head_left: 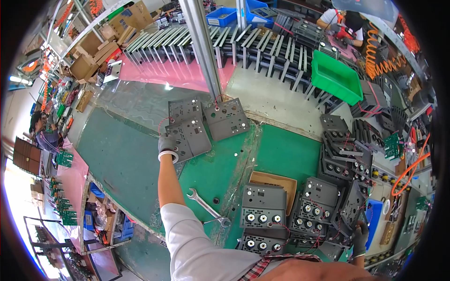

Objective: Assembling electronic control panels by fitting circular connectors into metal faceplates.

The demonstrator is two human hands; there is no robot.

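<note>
My left hand (167,142), in a grey glove, is closed on the left edge of a dark grey metal panel (193,136) with round holes and a red wire. Two similar panels lie against it: one behind (184,109) and one to its right (226,118). At the lower right, my gloved right hand (360,238) is closed at the lower edge of a tilted dark grey panel (353,204) beside the stacks; its fingers are partly hidden. Nearer me, stacked panels (263,200) carry rows of round metal fittings and red wires.
A wrench (206,206) lies on the green mat (289,151). An open cardboard box (289,183) sits behind the near stack. A metal post (202,49) rises behind the panels. Beyond are a row of metal brackets (180,43) and a green bin (335,77). Another person (344,27) works at the far right.
</note>
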